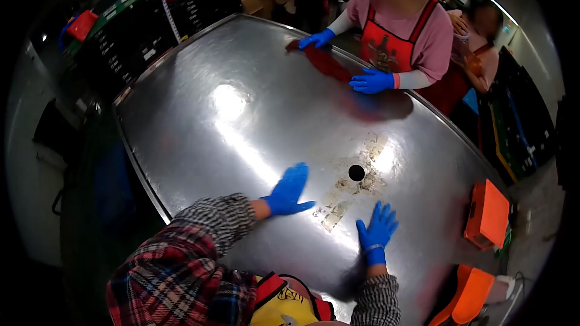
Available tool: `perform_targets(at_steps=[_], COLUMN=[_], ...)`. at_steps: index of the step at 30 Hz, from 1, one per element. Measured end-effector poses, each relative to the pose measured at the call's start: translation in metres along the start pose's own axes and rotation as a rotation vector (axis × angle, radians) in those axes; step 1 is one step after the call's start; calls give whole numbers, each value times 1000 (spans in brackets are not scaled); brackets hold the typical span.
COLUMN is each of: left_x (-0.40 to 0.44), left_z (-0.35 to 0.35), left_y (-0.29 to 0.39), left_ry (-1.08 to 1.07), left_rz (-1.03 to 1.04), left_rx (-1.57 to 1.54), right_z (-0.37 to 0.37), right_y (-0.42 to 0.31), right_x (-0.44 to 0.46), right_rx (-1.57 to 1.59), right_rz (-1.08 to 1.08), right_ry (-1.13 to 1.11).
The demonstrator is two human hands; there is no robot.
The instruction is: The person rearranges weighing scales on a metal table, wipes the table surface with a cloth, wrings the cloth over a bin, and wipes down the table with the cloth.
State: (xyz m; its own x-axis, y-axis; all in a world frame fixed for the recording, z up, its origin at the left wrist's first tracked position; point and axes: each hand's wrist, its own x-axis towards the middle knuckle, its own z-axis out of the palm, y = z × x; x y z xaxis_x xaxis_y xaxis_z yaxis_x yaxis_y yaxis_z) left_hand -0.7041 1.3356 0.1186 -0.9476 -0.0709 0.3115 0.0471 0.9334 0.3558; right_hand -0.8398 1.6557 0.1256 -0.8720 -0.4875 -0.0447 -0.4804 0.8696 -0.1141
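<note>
A blue glove covers my left hand [289,191], which is spread over the metal table [181,102] left of a round dark hole [356,173]. My right hand [378,233], also gloved in blue, has its fingers apart below the hole. Neither hand holds anything. Whether the palms touch the metal cannot be told. Brownish residue [331,214] marks the surface around the hole and between my hands.
Across the table a co-worker in a red apron [386,45] has blue-gloved hands beside a dark red cloth [326,63]. Another person stands behind. Orange containers [487,214] are at the right edge, stacked black crates [130,42] at the back left.
</note>
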Motion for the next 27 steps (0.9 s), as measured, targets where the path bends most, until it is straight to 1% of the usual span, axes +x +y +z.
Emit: perform_targets(at_steps=[3, 5, 6, 9, 10, 12, 13, 14, 15, 17, 18, 19, 20, 21, 22, 23, 24, 25, 26, 27], left_x=[55, 89, 98, 110, 119, 132, 136, 136, 138, 144, 141, 131, 116, 90, 58, 26, -9, -39, -69, -104], left_z=[46, 61, 59, 55, 48, 37, 34, 56, 57, 42, 24, 7, -11, -33, -56, -75, -87, -111, -120, -117], left_y=[25, 32, 39, 34, 36, 33, 38, 31, 31, 28, 31, 35, 40, 40, 37, 34, 23, 20, 11, 0], left_ry=[9, -131, -168, -233, -315, -357, -367, -348, -379, -457, -406, -367, -338, -258, -183, -186, -190, -325, -471, -575], left_rz=[53, 71, 43, 121, 103, 56, 39, 68, 54, 21, 31, 40, 46, 132, 216, 291, 419, 564, 688, 822], left_rx=[-61, -30, -12, 121, 141, 71, 22, 121, 69, -15, -91, -170, -253, -241, -231, -106, -56, 67, 7, -45], right_z=[-5, -2, 2, 11, 20, 35, 32, 24, 17, 21, 15, 10, -10, -28, -33, -43, -37, -56, -55, -48], right_y=[-64, -93, -95, -92, -88, -86, -81, -83, -84, -72, -70, -64, -65, -67, -64, -68, -65, -81, -86, -90], right_x=[66, 101, 110, 117, 121, 133, 138, 137, 131, 128, 122, 107, 81, 55, 20, -21, -59, -102, -141, -180], right_rx=[-16, 13, 43, 148, 161, 166, 151, 142, 141, 572, 797, 726, 652, 580, 444, 306, 187, 83, 127, 187], right_rz=[-86, -123, -103, -107, -123, -72, -43, -56, -67, -106, -130, -233, -327, -420, -406, -397, -412, -426, -518, -607], right_ry=[-31, -56, -45, 5, 102, 75, 67, 53, 30, 98, 137, 196, 248, 299, 213, 103, -28, -181, -244, -306])
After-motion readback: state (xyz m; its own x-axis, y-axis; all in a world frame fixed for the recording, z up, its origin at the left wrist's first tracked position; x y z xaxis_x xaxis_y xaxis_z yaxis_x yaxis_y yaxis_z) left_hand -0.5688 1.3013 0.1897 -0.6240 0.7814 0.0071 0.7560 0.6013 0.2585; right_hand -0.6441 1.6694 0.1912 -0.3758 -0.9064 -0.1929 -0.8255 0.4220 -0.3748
